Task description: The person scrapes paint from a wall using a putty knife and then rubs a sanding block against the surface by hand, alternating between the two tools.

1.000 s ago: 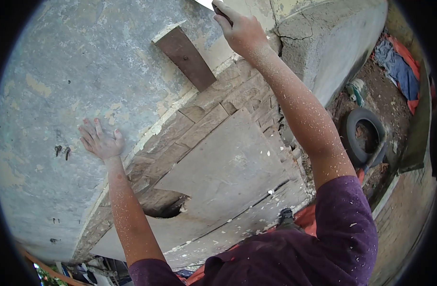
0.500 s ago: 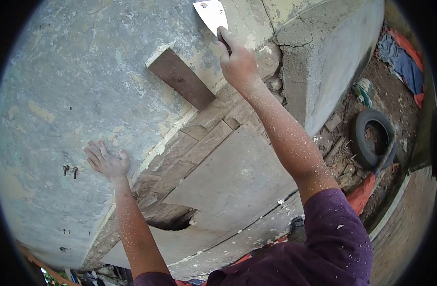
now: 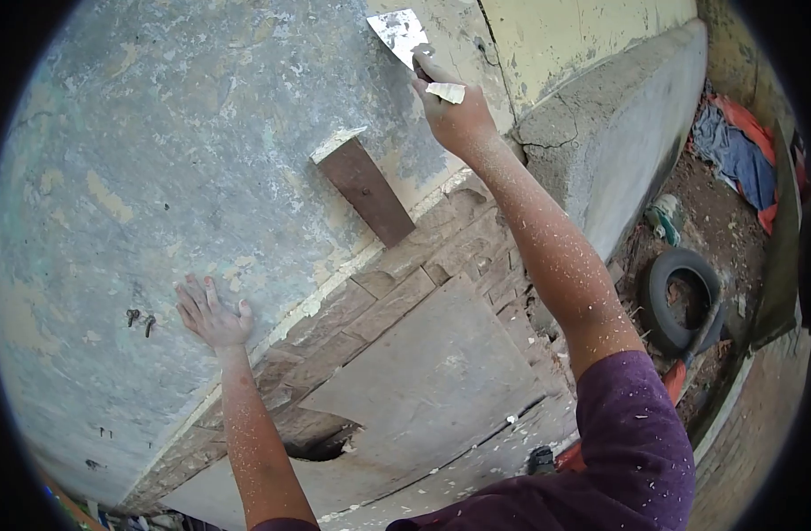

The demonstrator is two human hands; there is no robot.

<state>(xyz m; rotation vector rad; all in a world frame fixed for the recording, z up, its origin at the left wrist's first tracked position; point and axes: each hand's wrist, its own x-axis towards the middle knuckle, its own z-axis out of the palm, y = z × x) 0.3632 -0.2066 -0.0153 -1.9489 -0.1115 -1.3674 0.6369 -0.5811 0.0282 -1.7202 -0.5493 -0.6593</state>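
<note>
My right hand (image 3: 459,111) is closed around the dark handle of a putty knife (image 3: 398,34). Its wide metal blade points up and left against the wall (image 3: 202,159), which shows patchy grey and cream paint. A loose pale paint flake (image 3: 446,92) lies over the fingers of that hand. Lower on the left, my left hand (image 3: 215,314) rests flat on the wall with its fingers spread, holding nothing. Paint chips dot both forearms. Between the hands, a brown board (image 3: 366,193) juts out from the wall, its upper end edged in cream paint.
Bolts (image 3: 141,323) stick out left of my left hand. Stone cladding (image 3: 370,296) runs below the painted wall, above a grey slab (image 3: 432,354) with a dark hole (image 3: 321,442). To the right are a cracked concrete block (image 3: 600,133), a tire (image 3: 658,296) and crumpled cloth (image 3: 733,159).
The view has shifted, so wall and board sit lower and further right. The putty knife blade now shows grey patches instead of plain glare. A paint flake now shows on my right hand.
</note>
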